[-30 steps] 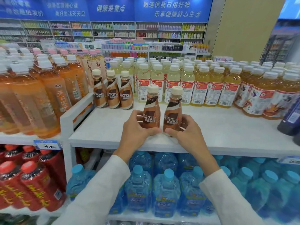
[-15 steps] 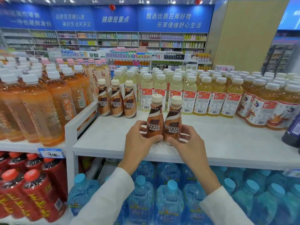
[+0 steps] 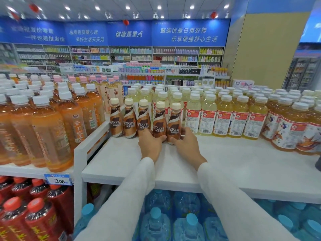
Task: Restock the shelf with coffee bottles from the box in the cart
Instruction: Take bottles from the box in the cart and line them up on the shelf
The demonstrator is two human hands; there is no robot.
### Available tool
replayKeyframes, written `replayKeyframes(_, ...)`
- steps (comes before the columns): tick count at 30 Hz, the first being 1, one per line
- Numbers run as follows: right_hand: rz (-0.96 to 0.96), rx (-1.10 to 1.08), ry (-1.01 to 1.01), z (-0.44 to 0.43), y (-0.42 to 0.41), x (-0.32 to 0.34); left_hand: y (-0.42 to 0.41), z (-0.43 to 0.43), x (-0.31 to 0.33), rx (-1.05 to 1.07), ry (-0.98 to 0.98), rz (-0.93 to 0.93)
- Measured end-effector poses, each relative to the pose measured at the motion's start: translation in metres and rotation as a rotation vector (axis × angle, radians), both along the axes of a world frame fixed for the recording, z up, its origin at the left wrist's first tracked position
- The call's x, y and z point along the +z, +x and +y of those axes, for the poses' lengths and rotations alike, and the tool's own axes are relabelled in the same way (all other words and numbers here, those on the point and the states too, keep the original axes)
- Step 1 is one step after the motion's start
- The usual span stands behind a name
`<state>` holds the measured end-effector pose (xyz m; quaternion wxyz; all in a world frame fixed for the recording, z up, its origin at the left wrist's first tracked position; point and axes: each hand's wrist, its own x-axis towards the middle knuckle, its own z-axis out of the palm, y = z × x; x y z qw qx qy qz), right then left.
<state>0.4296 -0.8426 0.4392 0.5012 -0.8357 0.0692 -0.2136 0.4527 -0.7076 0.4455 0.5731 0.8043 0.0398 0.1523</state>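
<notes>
Left hand (image 3: 150,145): fingers (image 3: 163,137) curled round the lower body of the fourth coffee bottle (image 3: 159,121), thumb across its front.

Right hand (image 3: 186,146): fingers (image 3: 188,131) wrapped round the fifth coffee bottle (image 3: 174,123), thumb at its base.

Both bottles upright, side by side and touching, at the back left of the white shelf (image 3: 225,164). Their bases are hidden by the hands.

Three coffee bottles (image 3: 129,120) stand in a row just left of them.

Yellow drink bottles (image 3: 224,119) are packed behind and to the right, orange tea bottles (image 3: 52,129) on the adjoining shelf to the left. Blue water bottles (image 3: 187,223) fill the shelf below.
</notes>
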Motion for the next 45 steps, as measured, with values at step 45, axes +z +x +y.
replayKeyframes(45,-0.053,0.065,-0.001,0.002,0.024,-0.008,0.004,-0.007,-0.003,0.083,0.050,-0.011)
